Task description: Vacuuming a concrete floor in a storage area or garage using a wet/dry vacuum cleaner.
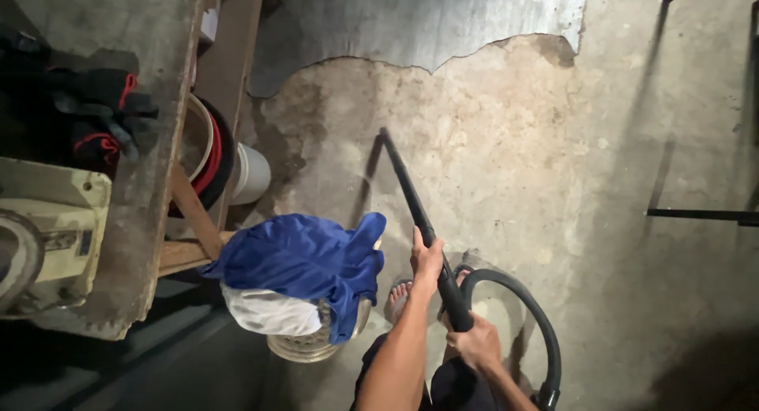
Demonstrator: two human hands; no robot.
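Note:
A long black wand point(403, 182) points away from me across a stained concrete floor, its tip near the middle of the view. My left hand point(427, 257) grips the wand partway along. My right hand point(473, 344) holds its rear end, where a black ribbed hose point(526, 304) curves off to the lower right. My foot in a sandal point(398, 299) stands just below the wand.
A blue cloth point(304, 257) over a white bundle rests on a round metal rim point(308, 346) at my left. A worn wooden bench point(150, 142) carries black gloves point(103, 115) and a cream machine point(47, 221). Buckets point(249, 174) sit beneath it. A black metal frame point(700, 215) stands right.

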